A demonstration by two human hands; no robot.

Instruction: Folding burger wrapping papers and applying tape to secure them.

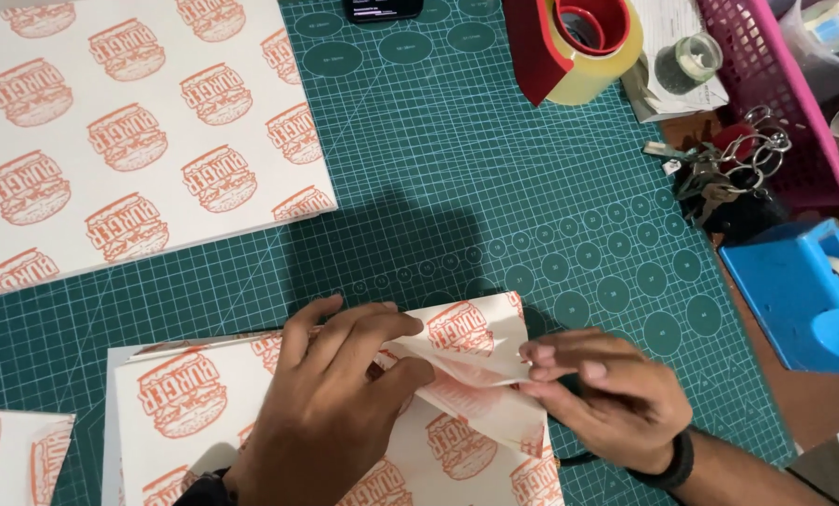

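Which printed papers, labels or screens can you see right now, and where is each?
Printed sheet stack: top left, white with orange burger emblems.
Folded wrapper: bottom centre, same print, pinched by left hand and right hand.
Paper piece: bottom left corner, same print.
Phone screen: top edge, dark, mostly cropped.

Single head view — steeply down, close over the cutting mat (457,178).
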